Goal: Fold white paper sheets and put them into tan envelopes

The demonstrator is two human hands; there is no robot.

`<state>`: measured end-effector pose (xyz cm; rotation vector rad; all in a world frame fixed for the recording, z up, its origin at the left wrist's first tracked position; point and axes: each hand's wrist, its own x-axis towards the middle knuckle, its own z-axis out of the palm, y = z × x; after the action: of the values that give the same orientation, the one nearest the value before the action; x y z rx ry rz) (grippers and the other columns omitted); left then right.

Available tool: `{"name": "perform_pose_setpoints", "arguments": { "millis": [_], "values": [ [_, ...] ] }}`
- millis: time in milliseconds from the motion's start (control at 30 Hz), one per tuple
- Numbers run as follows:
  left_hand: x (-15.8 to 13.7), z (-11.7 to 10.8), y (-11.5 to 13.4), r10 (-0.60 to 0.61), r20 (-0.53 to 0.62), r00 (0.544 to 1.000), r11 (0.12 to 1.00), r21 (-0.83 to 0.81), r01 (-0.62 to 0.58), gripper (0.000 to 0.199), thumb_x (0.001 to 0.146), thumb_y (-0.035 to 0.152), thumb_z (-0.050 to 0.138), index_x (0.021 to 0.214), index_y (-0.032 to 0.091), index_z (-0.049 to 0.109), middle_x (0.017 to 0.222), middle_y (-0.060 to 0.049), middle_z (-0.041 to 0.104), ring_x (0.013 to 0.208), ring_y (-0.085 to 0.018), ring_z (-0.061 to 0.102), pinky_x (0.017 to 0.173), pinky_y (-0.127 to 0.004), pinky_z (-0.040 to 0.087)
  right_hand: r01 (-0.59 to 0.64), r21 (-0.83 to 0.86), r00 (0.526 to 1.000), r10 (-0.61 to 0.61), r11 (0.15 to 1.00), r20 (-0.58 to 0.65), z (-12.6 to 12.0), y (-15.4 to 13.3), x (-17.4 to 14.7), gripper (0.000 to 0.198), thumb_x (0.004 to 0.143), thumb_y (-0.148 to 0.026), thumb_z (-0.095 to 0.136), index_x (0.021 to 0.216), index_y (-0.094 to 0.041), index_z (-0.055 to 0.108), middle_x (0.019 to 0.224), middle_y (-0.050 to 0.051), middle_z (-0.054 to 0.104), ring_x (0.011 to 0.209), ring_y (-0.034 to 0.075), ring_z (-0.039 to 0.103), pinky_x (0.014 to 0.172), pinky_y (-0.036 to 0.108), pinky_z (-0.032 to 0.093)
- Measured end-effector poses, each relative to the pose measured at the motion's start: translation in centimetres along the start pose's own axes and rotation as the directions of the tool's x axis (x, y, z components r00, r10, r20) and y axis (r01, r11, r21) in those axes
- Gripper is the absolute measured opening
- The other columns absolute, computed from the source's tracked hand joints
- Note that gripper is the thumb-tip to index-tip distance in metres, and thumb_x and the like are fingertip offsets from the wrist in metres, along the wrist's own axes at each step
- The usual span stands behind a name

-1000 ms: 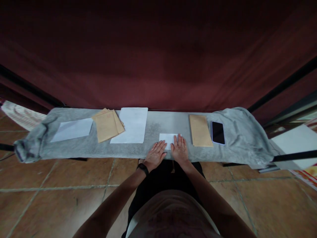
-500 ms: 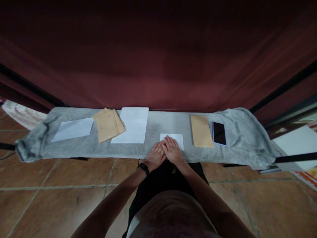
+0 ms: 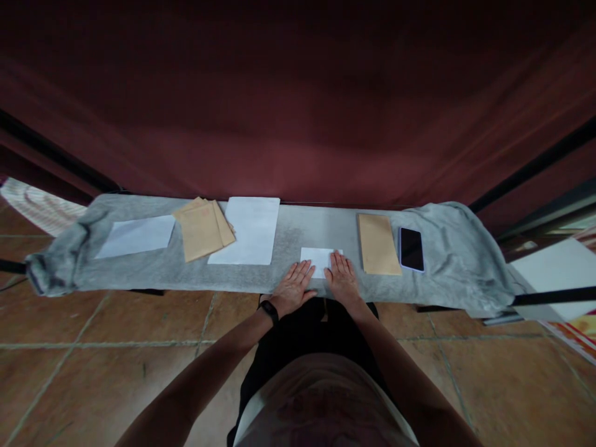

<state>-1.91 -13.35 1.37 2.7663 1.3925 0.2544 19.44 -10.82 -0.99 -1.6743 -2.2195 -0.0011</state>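
A small white piece of paper [image 3: 320, 261], folded or cut to a rectangle, lies near the front edge of the grey cloth. My left hand [image 3: 292, 290], with a black band at the wrist, rests flat at the paper's left side, fingers stretched out. On its right end lies my right hand [image 3: 343, 279], palm down with the fingers extended over the paper. Neither hand grips anything. The paper's right part is partly hidden under my right fingers.
Left of my hands are a stack of white sheets [image 3: 254, 230], several overlapping brown envelopes [image 3: 202, 233] and another white paper [image 3: 137, 237]. To the right lie a brown envelope stack [image 3: 379, 245] and a phone [image 3: 411, 249]. A dark red curtain [image 3: 298, 124] hangs behind the cloth-covered table [image 3: 321, 223].
My hands were together on the small paper. The right hand has slid to the right along it, and the two are now apart, uncovering the paper's middle.
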Motion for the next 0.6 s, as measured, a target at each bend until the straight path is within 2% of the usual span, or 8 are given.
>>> {"name": "perform_pose_setpoints", "arguments": {
  "millis": [200,467,600],
  "values": [
    [1.2,0.0,1.3,-0.03,0.003,1.0,0.999,-0.009,0.03,0.08,0.098,0.061,0.043,0.155,0.006,0.028,0.162,-0.022,0.028,0.153,-0.029,0.02,0.125,-0.049,0.019,0.002,-0.001,1.0,-0.002,1.0,0.003,-0.1,0.0,-0.2,0.059,0.105,-0.037,0.033,0.155,-0.005,0.033,0.157,0.021,0.04,0.146,0.031,0.035,0.118,0.05,0.027],
    [3.8,0.5,2.6,0.005,0.028,1.0,0.999,-0.041,-0.004,0.081,0.098,0.063,0.039,0.153,0.004,0.032,0.163,-0.022,0.024,0.154,-0.029,0.016,0.126,-0.048,0.017,-0.004,-0.019,0.999,0.004,1.0,0.039,-0.3,0.3,-0.7,0.06,0.105,-0.038,0.031,0.155,-0.005,0.032,0.16,0.021,0.035,0.148,0.03,0.032,0.119,0.049,0.024],
    [4.3,0.5,2.5,0.023,0.046,0.999,0.997,-0.071,-0.02,0.071,0.102,0.058,0.031,0.154,0.009,0.033,0.162,-0.017,0.03,0.154,-0.025,0.02,0.126,-0.046,0.015,-0.005,-0.031,1.0,0.006,1.0,0.021,-0.4,0.5,-1.3,0.059,0.106,-0.035,0.03,0.156,-0.005,0.03,0.16,0.019,0.034,0.149,0.029,0.031,0.12,0.049,0.024]
  ]
}}
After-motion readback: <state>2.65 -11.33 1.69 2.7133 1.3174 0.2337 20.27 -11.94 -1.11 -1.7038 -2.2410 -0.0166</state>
